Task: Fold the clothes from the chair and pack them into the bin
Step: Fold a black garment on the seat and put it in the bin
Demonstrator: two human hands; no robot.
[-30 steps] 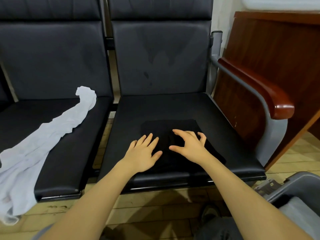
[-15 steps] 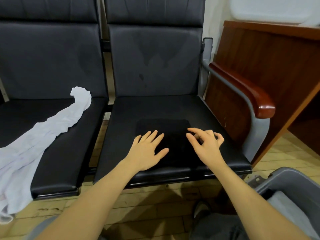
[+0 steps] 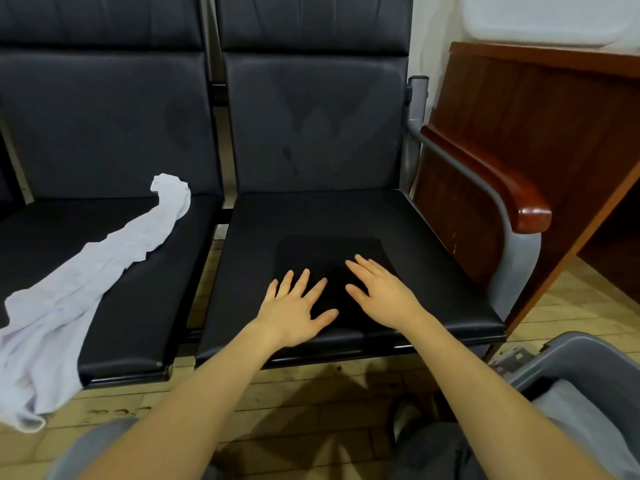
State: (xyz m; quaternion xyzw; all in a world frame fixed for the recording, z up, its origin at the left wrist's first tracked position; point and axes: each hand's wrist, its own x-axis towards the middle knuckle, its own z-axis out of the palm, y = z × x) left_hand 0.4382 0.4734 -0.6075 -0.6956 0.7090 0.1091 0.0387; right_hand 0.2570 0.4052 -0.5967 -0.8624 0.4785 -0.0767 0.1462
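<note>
Right hand flattened out from the half-curled pose of half a second ago, now palm-down beside left hand on folded black garment on the chair seat; fold likely done, bin next.

both bare forearms reach forward from the bottom of the view, side by side. the left hand lies flat, palm down, with straight fingers spread apart and the thumb pointing to the right. the right hand is also flat and palm down, its fingers straight and closer together, just beside the left hand.
</note>
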